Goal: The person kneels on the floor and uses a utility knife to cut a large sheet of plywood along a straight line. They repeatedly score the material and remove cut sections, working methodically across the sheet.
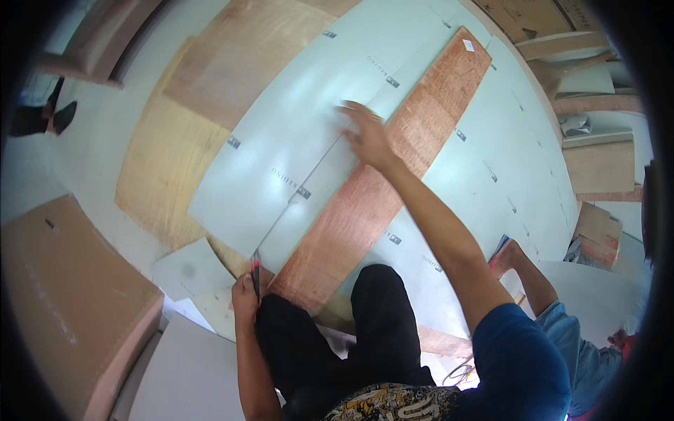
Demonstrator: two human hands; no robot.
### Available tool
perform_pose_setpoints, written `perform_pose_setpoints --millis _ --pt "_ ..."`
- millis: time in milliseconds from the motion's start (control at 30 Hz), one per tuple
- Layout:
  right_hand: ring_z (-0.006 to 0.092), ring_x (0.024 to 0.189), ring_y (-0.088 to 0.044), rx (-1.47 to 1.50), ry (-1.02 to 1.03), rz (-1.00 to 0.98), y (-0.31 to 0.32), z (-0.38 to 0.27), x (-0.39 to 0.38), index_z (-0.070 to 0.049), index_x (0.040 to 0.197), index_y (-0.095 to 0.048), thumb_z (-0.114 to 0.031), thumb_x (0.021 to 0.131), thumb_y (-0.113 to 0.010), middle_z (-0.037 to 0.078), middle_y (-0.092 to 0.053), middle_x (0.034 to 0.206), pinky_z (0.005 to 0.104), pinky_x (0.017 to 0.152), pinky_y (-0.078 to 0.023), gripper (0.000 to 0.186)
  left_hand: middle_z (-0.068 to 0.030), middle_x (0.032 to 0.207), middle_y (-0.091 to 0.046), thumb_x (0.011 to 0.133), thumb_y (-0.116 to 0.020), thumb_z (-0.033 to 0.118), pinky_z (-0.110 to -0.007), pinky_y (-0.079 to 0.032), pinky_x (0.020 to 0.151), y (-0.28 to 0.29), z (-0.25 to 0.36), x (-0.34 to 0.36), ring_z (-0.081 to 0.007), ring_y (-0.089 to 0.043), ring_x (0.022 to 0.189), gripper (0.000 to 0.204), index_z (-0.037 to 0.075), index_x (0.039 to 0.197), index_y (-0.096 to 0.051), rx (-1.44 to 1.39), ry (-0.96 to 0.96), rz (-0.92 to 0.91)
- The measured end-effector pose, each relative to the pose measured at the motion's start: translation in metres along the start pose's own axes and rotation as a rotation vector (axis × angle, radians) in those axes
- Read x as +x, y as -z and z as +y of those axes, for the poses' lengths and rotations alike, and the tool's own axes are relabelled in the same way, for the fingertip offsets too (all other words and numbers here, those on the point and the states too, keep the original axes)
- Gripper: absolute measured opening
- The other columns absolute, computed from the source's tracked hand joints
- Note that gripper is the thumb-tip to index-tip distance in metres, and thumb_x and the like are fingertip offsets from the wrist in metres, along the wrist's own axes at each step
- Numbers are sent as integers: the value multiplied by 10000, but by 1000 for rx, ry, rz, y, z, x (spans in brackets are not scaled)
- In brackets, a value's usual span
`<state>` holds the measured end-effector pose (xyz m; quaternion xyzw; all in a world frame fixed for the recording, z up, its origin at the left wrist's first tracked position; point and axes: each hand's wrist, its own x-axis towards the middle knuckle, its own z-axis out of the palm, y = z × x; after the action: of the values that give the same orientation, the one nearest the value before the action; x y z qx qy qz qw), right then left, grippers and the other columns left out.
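Note:
My left hand (246,298) is closed round a cutter knife (255,275) with a black and red handle. Its thin tip points up at the near edge of a large pale, film-covered sheet (263,158). From that tip a dark straight cut line runs across the sheet, away from me and to the right. Alongside the line lies a long reddish-brown plywood strip (379,175) with a small white label near its far end. My right hand (368,137), partly blurred, is over the sheet and the strip's left edge with its fingers apart and nothing in them.
Yellowish plywood (165,161) lies under the sheet's left side. A brown carton (77,309) stands at the lower left. Another person's foot (502,256) is at the sheet's right; a further foot (64,117) is far left. Board offcuts (597,168) are piled at the right.

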<state>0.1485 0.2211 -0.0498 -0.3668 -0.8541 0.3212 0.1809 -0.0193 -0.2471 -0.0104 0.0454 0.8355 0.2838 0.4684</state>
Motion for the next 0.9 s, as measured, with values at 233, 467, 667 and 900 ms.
perform_pose_setpoints --millis 233,467,667,900 --pt "418 1572 -311 -521 -330 122 74 128 -41 -138 1576 -497 -386 1034 -613 190 -362 1696 597 1252 -245 608 -187 952 -699 978 -745 198 -431 -553 868 -22 76 21 -340 -704 918 360 -24 1237 -632 294 -508 -57" --pt "382 1627 -185 -455 -522 207 67 141 -23 -173 1630 -431 -414 1039 -481 149 -256 1752 667 1266 -112 640 -294 1410 -591 993 -735 198 -512 -480 1093 -196 260 132 -465 -580 1305 582 -13 1487 -512 449 -839 -241" --pt "385 1628 -183 -484 -723 303 66 152 3 -175 1638 -429 -424 1042 -440 147 -253 1759 692 1261 -102 647 -327 1385 -607 1011 -686 176 -518 -493 1080 -291 365 171 -495 -602 1280 621 1 1559 -452 471 -980 -281" --pt "386 1628 -189 -465 -764 278 74 151 7 -187 1634 -448 -410 1016 -459 136 -266 1762 698 1258 -110 657 -329 1209 -668 997 -671 121 -542 -544 954 -404 507 216 -488 -676 1110 608 14 1558 -462 631 -1155 -208"
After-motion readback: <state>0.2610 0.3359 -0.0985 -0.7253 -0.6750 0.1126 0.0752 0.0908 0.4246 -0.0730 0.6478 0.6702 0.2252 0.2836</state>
